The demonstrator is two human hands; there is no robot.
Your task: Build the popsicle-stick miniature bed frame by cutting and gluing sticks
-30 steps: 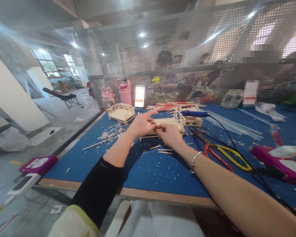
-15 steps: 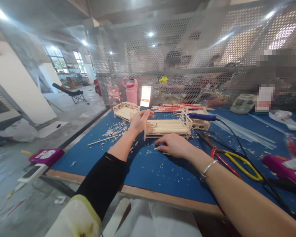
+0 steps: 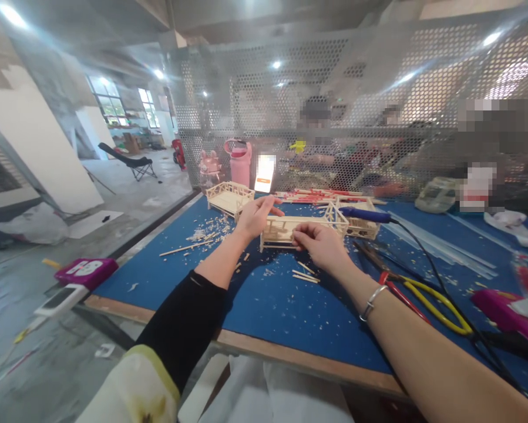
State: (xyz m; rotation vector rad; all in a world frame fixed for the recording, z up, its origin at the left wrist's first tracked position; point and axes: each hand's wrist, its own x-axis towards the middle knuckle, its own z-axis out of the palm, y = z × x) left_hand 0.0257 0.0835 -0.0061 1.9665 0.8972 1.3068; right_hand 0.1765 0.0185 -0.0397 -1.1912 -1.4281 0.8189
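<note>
In the middle of the blue table (image 3: 264, 305) stands a miniature bed frame (image 3: 276, 239) built of thin wooden sticks, with railed ends. My left hand (image 3: 252, 224) is closed at its left end, thumb and fingers about the corner. My right hand (image 3: 324, 245) pinches in front of its long side; whatever is between those fingertips is too small to make out. Several short cut sticks (image 3: 306, 276) lie below the right hand. A blue-handled hot tool (image 3: 365, 214) with a cable rests on a similar frame (image 3: 366, 226) at the right end.
Another small stick frame (image 3: 229, 198) stands behind left. Pliers (image 3: 435, 302) with red and yellow handles lie at right, near clear glue sticks (image 3: 440, 244). At the back are a lit phone (image 3: 264, 173), a pink bottle (image 3: 239, 163) and a perforated metal screen (image 3: 255, 100).
My right hand has risen from the loose sticks on the table to the front of the bed frame, its fingers now pinched. The left hand stays at the left end.
</note>
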